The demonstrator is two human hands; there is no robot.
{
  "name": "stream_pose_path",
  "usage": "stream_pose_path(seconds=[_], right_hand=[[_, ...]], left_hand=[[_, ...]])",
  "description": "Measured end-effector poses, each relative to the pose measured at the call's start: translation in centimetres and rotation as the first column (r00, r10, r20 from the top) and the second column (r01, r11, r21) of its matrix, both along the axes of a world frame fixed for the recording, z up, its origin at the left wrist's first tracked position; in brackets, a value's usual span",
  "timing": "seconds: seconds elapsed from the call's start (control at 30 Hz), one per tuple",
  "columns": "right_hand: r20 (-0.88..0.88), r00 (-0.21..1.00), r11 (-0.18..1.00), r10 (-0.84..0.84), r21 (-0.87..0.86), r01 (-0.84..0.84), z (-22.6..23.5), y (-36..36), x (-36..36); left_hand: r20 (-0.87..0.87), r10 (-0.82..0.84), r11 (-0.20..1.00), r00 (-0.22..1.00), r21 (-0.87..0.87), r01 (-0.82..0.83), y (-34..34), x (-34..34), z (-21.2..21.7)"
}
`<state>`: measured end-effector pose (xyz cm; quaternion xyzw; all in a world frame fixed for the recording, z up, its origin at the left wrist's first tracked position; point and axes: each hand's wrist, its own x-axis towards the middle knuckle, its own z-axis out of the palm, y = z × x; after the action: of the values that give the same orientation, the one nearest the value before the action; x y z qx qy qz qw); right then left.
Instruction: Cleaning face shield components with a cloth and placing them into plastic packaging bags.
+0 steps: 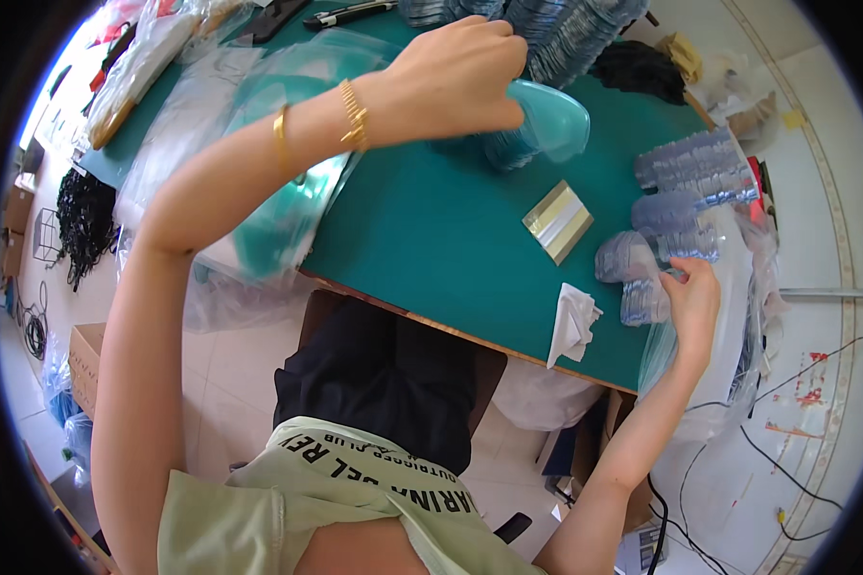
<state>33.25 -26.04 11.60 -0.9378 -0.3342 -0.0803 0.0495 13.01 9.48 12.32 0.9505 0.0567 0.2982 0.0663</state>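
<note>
My left hand (pixel 451 81) reaches over the table with curled fingers, at the edge of a clear, rounded plastic piece (pixel 564 120). The piece lies tilted over a short stack of similar pieces (pixel 510 150); the palm hides part of this grip. On the right, my right hand (pixel 692 302) has its thumb and fingers closed at the edge of a small stack of clear plastic pieces (pixel 642 302). Just beyond it stand more such stacks (pixel 695 158) in rows. A crumpled white tissue (pixel 575 324) and a small shiny rectangular piece (pixel 558 222) lie between my hands.
Clear plastic sheets (pixel 278 206) cover the left of the green table (pixel 431 244). Tall stacks of clear pieces (pixel 571 38), a cutter knife (pixel 350 14) and a black cloth (pixel 640 72) lie at the far side. A plastic bag (pixel 729 355) hangs along the right edge.
</note>
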Motion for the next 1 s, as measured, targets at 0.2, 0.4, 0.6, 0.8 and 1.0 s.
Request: stream_pose_path(seconds=[0.2, 0.4, 0.6, 0.8, 1.0], right_hand=[[-0.154, 0.973, 0.974, 0.172, 0.177, -0.144, 2.0, 3.9, -6.8], [-0.156, 0.814, 0.807, 0.56, 0.326, -0.493, -6.4, 11.4, -15.4], [-0.233, 0.947, 0.858, 0.222, 0.508, -0.076, -6.0, 7.5, -15.5], [-0.133, 0.986, 0.922, 0.097, 0.386, -0.038, -10.3, 1.7, -13.3], [-0.077, 0.871, 0.759, 0.484, 0.533, -0.375, -7.9, 9.7, -18.6]], left_hand=[[0.083, -0.049, 0.998, 0.995, -0.033, 0.052, 1.8, 0.7, -1.6], [0.208, -0.073, 0.929, 0.976, -0.342, 0.142, -4.8, -6.7, -2.0], [-0.085, 0.032, 0.799, 0.996, -0.597, -0.076, -5.8, -13.1, -6.3], [-0.174, -0.068, 0.893, 0.982, -0.45, -0.018, -7.3, -14.0, -10.0], [-0.146, -0.091, 0.862, 0.985, -0.507, 0.004, -6.8, -14.5, -11.2]])
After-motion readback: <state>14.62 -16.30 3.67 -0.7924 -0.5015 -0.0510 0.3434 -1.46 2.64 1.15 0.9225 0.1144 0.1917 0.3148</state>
